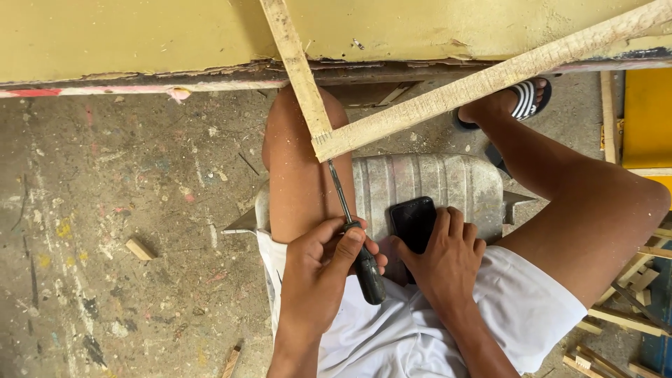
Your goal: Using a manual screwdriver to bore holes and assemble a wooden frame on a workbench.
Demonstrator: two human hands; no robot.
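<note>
Left hand (318,269) grips a screwdriver (353,238) by its dark handle, tip near joint of 2 wooden strips (420,105). Right hand (444,259) closed on black phone (413,220), resting on metal seat (434,178).

Screwdriver (357,241) at centre is showing a black handle and grey metal shaft. Phone (414,221) is showing black. Shorts (420,329) at the bottom are reading white. Sandal (526,98), upper right, is showing black-and-white stripes. Wall (140,35) across the top is appearing olive-yellow; floor (105,245) grey, paint-speckled.
</note>
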